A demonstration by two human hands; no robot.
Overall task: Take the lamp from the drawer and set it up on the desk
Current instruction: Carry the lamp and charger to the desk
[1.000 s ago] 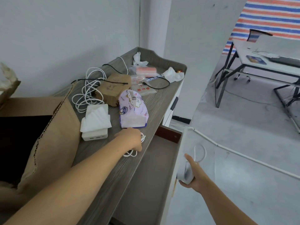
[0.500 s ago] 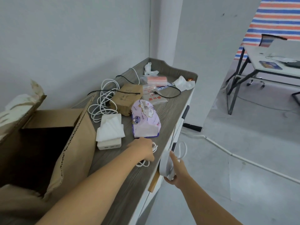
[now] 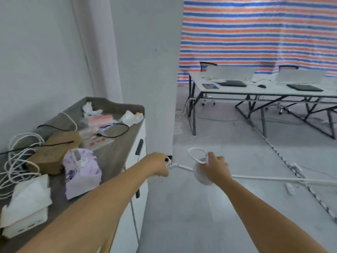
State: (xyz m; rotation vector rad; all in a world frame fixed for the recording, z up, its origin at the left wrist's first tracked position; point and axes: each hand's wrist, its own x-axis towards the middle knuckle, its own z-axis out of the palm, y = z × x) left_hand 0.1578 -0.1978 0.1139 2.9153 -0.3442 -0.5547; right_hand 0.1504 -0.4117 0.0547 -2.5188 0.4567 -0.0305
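Observation:
My right hand (image 3: 216,169) grips a small white lamp (image 3: 200,177) by its round base, out over the floor to the right of the cabinet. The lamp's thin white ring head (image 3: 195,154) sticks up to the left of my fingers. My left hand (image 3: 157,167) is closed around a bunch of white cable (image 3: 168,162), just past the front edge of the grey wooden cabinet top (image 3: 116,152). The white drawer front (image 3: 141,136) with its black handle sits flush with the cabinet. A long white desk (image 3: 255,89) stands far across the room.
On the cabinet lie a purple wipes pack (image 3: 82,172), a white box with tissues (image 3: 27,214), a brown box (image 3: 52,152) and coiled white cables (image 3: 20,157). Cords (image 3: 273,178) run across the grey floor. The far desk carries monitors and keyboards, in front of a striped tarp.
The drawer went from open to shut. My left hand lifted off the cabinet top with the cable, my right hand carried the lamp up and rightward, and the view swung towards the room.

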